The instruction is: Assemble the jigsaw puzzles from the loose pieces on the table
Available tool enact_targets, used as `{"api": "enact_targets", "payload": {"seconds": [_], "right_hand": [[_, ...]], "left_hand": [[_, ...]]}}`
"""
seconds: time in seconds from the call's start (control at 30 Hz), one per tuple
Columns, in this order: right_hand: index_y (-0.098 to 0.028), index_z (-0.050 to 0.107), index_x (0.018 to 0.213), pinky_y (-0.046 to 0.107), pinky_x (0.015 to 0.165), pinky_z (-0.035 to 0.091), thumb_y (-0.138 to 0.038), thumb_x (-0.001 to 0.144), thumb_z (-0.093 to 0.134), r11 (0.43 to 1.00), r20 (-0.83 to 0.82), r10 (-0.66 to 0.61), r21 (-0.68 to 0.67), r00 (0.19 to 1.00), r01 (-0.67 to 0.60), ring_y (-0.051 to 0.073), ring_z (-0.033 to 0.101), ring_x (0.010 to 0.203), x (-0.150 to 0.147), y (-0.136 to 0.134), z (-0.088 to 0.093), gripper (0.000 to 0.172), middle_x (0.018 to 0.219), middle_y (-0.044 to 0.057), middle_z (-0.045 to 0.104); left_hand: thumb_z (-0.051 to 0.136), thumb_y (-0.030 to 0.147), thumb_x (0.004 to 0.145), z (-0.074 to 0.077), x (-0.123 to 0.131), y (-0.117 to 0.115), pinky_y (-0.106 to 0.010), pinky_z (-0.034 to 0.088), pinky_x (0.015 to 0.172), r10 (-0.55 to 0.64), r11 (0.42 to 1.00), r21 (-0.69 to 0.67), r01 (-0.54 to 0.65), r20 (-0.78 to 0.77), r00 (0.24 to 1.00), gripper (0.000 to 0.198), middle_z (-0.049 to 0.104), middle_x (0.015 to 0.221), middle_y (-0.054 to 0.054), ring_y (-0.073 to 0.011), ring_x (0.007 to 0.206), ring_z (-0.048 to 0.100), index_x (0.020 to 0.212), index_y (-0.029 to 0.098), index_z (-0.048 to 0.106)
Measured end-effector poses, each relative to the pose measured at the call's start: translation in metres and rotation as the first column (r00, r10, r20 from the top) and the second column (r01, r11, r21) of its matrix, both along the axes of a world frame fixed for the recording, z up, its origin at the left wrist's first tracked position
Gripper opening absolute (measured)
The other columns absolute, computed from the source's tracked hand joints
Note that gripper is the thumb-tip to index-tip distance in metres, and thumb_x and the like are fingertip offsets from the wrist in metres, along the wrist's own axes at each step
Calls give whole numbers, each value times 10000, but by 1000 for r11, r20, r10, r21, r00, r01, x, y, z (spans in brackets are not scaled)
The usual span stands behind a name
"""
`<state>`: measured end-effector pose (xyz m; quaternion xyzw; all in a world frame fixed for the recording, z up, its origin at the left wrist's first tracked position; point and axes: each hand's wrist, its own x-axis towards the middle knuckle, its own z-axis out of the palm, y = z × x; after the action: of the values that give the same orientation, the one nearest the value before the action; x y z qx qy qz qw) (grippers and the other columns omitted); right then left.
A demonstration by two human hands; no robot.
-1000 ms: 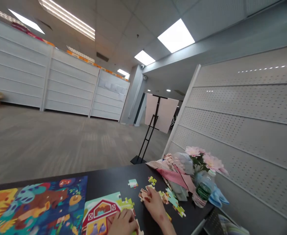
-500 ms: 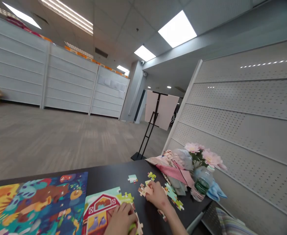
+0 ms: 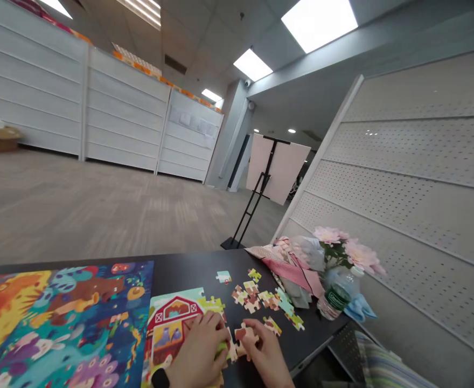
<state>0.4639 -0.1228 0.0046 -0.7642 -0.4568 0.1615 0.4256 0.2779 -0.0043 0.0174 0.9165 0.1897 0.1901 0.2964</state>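
Observation:
My left hand (image 3: 202,350), a dark band at its wrist, rests over the right side of a partly joined puzzle (image 3: 172,315) showing a red barn. Its fingers are bent and close together, and what is beneath them is hidden. Just to the right, my right hand (image 3: 267,353) pinches a brown and cream puzzle piece (image 3: 245,335) at the joined puzzle's right edge. Loose pieces (image 3: 251,296) lie beyond my right hand, with green and teal ones (image 3: 287,304) further right. A single pale blue piece (image 3: 223,277) lies apart near the back.
A colourful animal picture (image 3: 79,323) covers the table's left part. At the back right are crumpled cloths (image 3: 293,272), a bottle (image 3: 336,296) and pink flowers (image 3: 358,253). The dark table (image 3: 188,264) ends just past them. Beyond stand an easel (image 3: 257,199) and white panels.
My right hand has moved back toward me, from the loose pieces to the joined puzzle's right edge, with a piece now in its fingers. The view has shifted lower.

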Motion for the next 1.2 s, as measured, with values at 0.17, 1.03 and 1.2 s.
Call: {"api": "enact_targets", "payload": {"seconds": [0.17,1.03,1.2], "right_hand": [[-227,788,1084,324,789,559,-332,796,617,997,242,23,-78,970,-4,252,715,851,-3,0,10,351,942,73,756],[-147,696,1255,460,1077,489,-434,746,543,952,299,-291,-3,909,305,337,624,1239,82,-53,-25,604,1288,159,691],[-164,727,1183,462,1052,496,-422,736,578,956,320,-273,-14,907,292,344,647,1184,65,-41,-16,538,1216,139,734]], "left_hand": [[576,194,866,1,-1,-1,-385,386,941,-1,1000,9,1,2,1000,118,574,1088,-15,-244,1084,496,929,273,636],[541,194,909,8,-1,0,-453,368,941,-63,997,38,66,-64,996,405,584,1148,-25,-285,1114,496,1208,447,644],[533,192,914,9,-2,-2,-447,365,956,-56,998,28,57,-58,997,417,581,1169,-20,-279,1132,493,1218,455,645]]}}
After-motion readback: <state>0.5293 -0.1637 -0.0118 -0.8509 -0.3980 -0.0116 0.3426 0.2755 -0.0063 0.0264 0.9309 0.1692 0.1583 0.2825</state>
